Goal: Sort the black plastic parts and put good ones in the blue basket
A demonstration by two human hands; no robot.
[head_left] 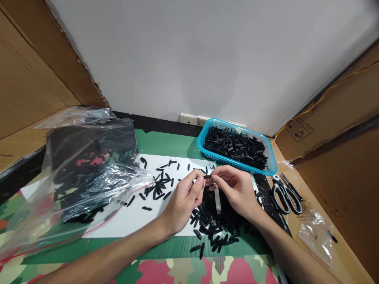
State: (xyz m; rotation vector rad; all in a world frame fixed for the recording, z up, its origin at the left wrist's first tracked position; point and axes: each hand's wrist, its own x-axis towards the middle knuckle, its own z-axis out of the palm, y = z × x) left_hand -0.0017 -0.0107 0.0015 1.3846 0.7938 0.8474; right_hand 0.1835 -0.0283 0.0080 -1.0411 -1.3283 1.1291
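Left hand (188, 193): thumb and fingers pinched on the left end of a small, slim black strip (207, 176). Strip lies between both hands, long axis left–right, equally near each. Right hand (237, 187): fingertips pinching its right end.

Around, left to right: large clear plastic bag with red seal line (118, 185); white paper sheet (130, 225) strewn with loose black strips (159, 189); denser heap of black strips (207, 221) under and near the hands, partly hidden by the right; blue perforated plastic basket (233, 159), filled, just beyond the right hand; grey-and-black-handled scissors (285, 191) far right.
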